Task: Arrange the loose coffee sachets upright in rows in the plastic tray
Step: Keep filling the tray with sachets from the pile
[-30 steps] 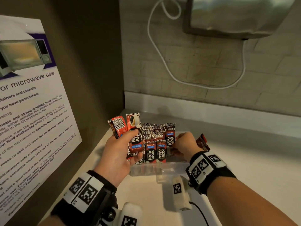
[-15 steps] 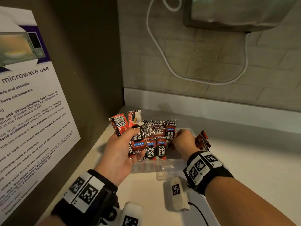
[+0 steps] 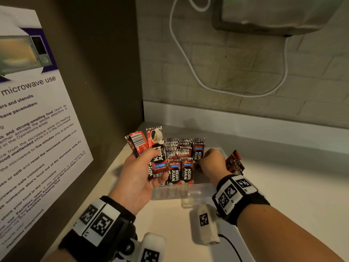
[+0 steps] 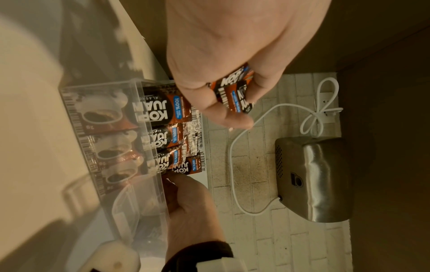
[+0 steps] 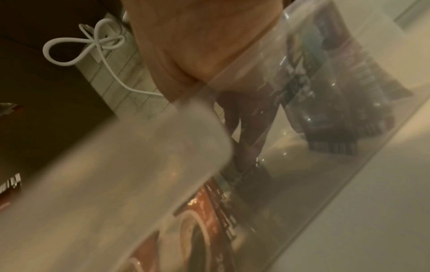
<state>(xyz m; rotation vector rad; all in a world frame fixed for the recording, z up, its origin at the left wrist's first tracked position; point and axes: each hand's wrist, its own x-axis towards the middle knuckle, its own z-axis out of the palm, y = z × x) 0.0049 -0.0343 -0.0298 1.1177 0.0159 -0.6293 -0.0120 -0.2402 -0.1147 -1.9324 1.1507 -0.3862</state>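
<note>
A clear plastic tray (image 3: 204,191) stands on the white counter with red-and-black coffee sachets (image 3: 181,171) upright in rows in its left part. My left hand (image 3: 158,165) hovers at the tray's left end and grips a fan of several sachets (image 3: 151,140); the left wrist view shows them pinched between thumb and fingers (image 4: 235,92). My right hand (image 3: 203,163) reaches down into the tray beside the rows. Its fingers (image 5: 246,143) pinch a sachet (image 4: 186,166) at the end of a row. Another sachet (image 3: 234,163) sticks up just right of that hand; I cannot tell what holds it.
A printed microwave notice (image 3: 34,120) hangs on the dark side wall at the left. On the brick back wall above hangs a metal appliance (image 3: 273,14) with a looping white cable (image 3: 188,69). White counter (image 3: 292,195) stretches right of the tray.
My right hand has dipped a little deeper into the tray beside the rows. The left hand keeps its fan of sachets in the same place.
</note>
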